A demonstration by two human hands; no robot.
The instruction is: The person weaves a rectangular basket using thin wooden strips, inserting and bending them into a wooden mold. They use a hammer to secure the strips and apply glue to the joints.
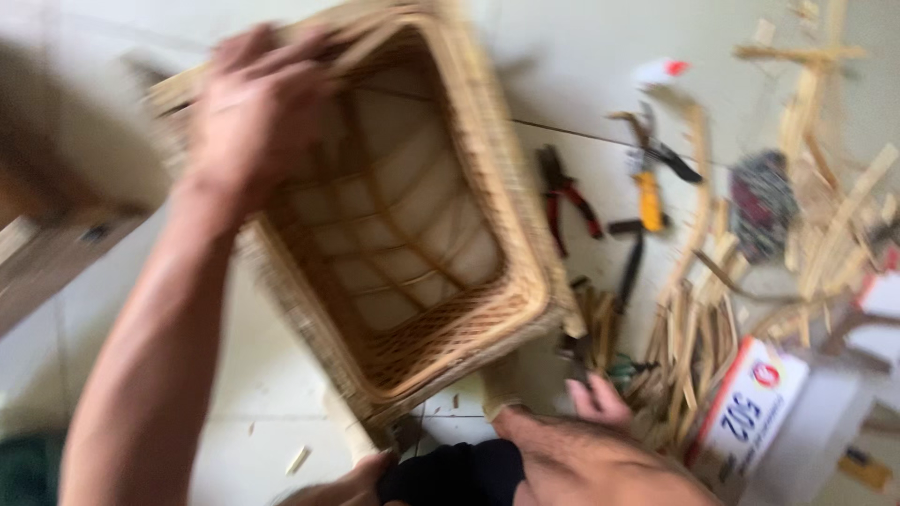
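Head cam, blurry: left hand [251, 112] grips far rim of wicker basket [487, 169], fingers curled over edge, basket tilted w/ its opening toward camera. Right hand [600, 440] sits below basket's near corner; grip can't be told. Pliers [565, 195] lie on floor beside.

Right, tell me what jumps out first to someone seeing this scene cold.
The big rectangular woven rattan basket fills the middle, tilted so its open-weave bottom shows, with the left hand gripping its far rim. To its right, red-handled pliers and a yellow-handled tool lie on the pale tiled floor beside a heap of cut cane strips. The right hand sits low by the basket's near corner.
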